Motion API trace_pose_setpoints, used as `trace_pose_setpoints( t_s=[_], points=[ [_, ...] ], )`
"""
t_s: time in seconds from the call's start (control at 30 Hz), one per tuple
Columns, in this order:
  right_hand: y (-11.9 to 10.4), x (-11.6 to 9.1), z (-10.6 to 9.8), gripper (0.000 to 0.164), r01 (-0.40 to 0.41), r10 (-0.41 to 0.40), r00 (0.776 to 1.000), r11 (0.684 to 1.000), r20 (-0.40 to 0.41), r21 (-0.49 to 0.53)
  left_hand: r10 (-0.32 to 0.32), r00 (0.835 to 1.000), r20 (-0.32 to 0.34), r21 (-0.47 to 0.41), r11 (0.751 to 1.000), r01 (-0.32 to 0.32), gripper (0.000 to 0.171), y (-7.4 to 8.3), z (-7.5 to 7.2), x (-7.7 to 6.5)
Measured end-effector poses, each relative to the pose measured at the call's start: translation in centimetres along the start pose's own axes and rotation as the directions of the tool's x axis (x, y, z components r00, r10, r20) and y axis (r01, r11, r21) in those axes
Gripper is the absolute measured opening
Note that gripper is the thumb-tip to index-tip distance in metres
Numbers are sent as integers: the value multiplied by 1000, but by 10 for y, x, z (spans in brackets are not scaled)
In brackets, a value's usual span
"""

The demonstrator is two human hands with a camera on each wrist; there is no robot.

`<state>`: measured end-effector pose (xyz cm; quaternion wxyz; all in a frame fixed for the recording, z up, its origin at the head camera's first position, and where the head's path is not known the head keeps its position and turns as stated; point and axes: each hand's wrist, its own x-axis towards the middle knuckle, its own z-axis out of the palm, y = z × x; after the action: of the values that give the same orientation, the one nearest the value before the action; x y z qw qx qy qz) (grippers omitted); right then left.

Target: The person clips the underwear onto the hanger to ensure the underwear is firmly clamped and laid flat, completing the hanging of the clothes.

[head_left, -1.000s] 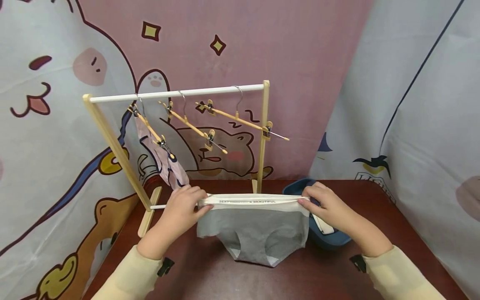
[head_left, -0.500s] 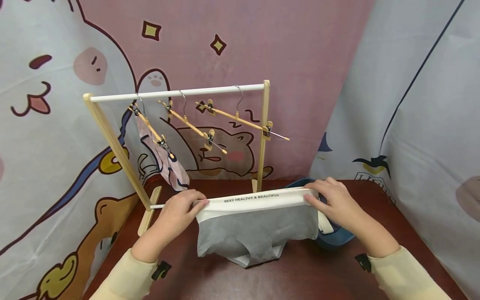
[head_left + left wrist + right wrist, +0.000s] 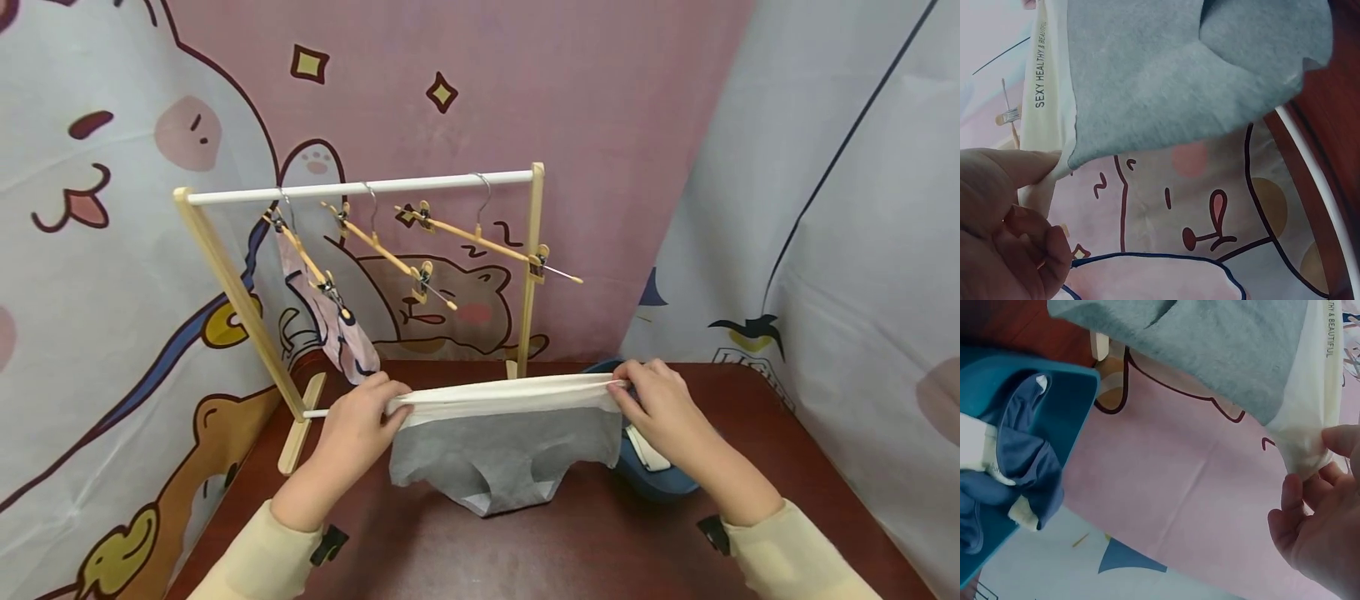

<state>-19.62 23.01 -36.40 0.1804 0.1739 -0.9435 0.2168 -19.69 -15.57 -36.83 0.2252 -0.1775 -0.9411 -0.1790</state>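
While a pink garment hangs from the leftmost of three clip hangers on a wooden rack, a person in cream sleeves holds up grey underpants above a dark red table. The left hand pinches one end of the white waistband between thumb and fingers; the right hand pinches the opposite end, the band stretched between them. Beyond the right hand, a blue basin holds blue-and-white clothing. Cartoon-printed cloth forms the backdrop.
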Motion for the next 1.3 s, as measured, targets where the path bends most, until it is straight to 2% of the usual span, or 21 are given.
trace_pose_setpoints(
  t_s=[0.1,0.2,0.27,0.33,0.4,0.47,0.53,0.6,0.7,0.8,0.93,1.03,1.07,1.13,1.2,1.23,1.27,1.3],
  points=[
    [-2,-3,0,9,19,-18,1000,999,-24,42,-7,1000,-15,-26,1000,7,15,0,-3,-2],
    [-1,-5,0,17,65,-61,996,996,-64,63,14,1000,-22,-141,990,-17,19,-4,-4,-3],
    [0,-6,-1,21,100,-95,992,993,-86,66,42,999,-20,-255,966,-46,20,-6,-4,-4],
    [2,-7,-2,23,125,-118,988,990,-103,66,70,997,-14,-358,931,-70,19,-8,-5,-5],
    [4,-8,-3,23,130,-123,986,990,-117,59,83,996,-17,-410,908,-83,15,-9,-7,-5],
    [5,-7,-4,20,126,-119,984,991,-129,50,90,995,-41,-402,910,-99,14,-10,-7,-4],
    [5,-7,-5,18,123,-117,983,992,-141,38,87,993,-78,-363,925,-110,16,-10,-7,-3],
    [5,-5,-6,16,124,-119,981,992,-156,23,79,991,-109,-323,940,-111,20,-11,-7,-2],
    [6,-5,-6,14,121,-114,980,992,-164,32,59,989,-138,-313,944,-100,23,-11,-6,-1],
    [7,-5,-7,14,74,-63,989,994,-133,84,-2,994,-111,-397,917,-42,23,-11,-5,-2],
    [8,-8,-8,16,-35,45,998,978,-44,208,-69,997,-32,-534,844,41,30,-12,0,-4],
    [8,-9,-6,19,-79,84,996,936,-2,343,-66,998,21,-639,767,64,39,-13,3,-6],
    [8,-10,-5,20,-83,86,996,906,12,415,-60,998,34,-676,734,67,41,-14,4,-6],
    [7,-10,-4,20,-106,87,994,822,61,560,-47,997,62,-771,632,78,45,-16,4,-7],
    [7,-10,-2,21,-159,98,987,705,127,691,-30,995,96,-853,512,98,45,-18,3,-8],
    [7,-10,-1,22,-195,106,980,647,166,737,-28,992,123,-877,464,122,42,-19,2,-9],
    [7,-10,1,23,-230,116,973,597,201,768,-26,987,157,-887,436,152,39,-21,2,-10],
    [7,-9,5,25,-264,136,964,574,228,775,-34,980,198,-882,431,193,35,-22,3,-11]
  ],
)
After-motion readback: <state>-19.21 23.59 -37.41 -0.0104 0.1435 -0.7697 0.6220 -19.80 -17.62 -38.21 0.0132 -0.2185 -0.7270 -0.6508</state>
